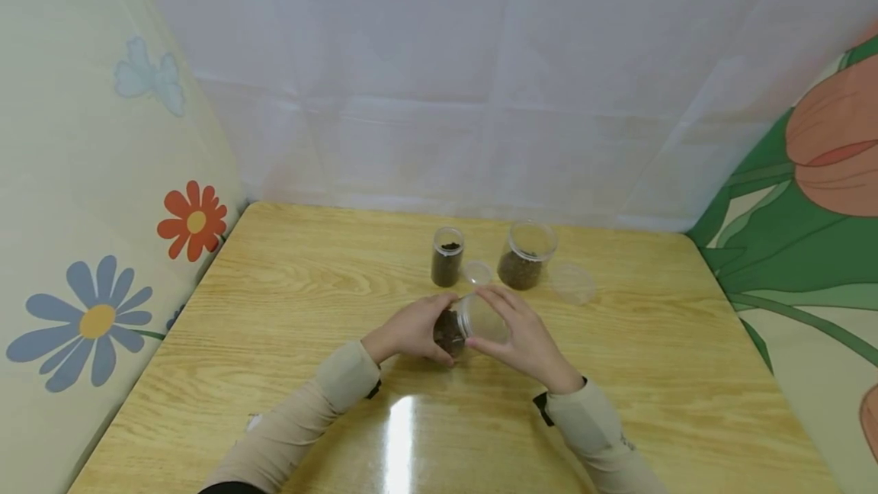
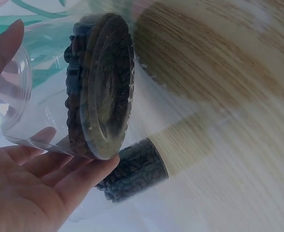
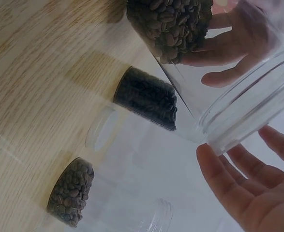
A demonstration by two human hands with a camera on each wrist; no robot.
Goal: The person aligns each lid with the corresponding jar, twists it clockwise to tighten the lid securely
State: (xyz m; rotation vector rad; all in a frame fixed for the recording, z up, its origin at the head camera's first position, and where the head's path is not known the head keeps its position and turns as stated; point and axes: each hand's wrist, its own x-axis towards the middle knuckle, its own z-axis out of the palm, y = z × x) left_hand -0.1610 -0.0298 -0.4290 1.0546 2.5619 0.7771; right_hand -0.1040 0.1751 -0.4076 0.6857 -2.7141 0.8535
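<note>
A clear jar (image 1: 449, 334), partly filled with coffee beans, is held above the table between both hands, tilted onto its side. My left hand (image 1: 414, 328) grips the jar's body around the bean-filled end; in the left wrist view its fingers (image 2: 83, 181) support the wall near the base. With spread, curved fingers, my right hand (image 1: 524, 338) holds the clear lid (image 3: 250, 113) at the jar's mouth. Whether the lid sits fully seated cannot be told. Beyond the hands stand a narrow jar (image 1: 447, 265) of dark beans and a wider jar (image 1: 521, 269) of brown beans, both uncovered.
On the wooden table (image 1: 288, 273), a small clear lid (image 1: 478, 273) lies between the two standing jars. A larger clear lid (image 1: 573, 283) lies right of the wide jar. White sheeting (image 1: 411, 82) closes off the back; painted panels flank the sides.
</note>
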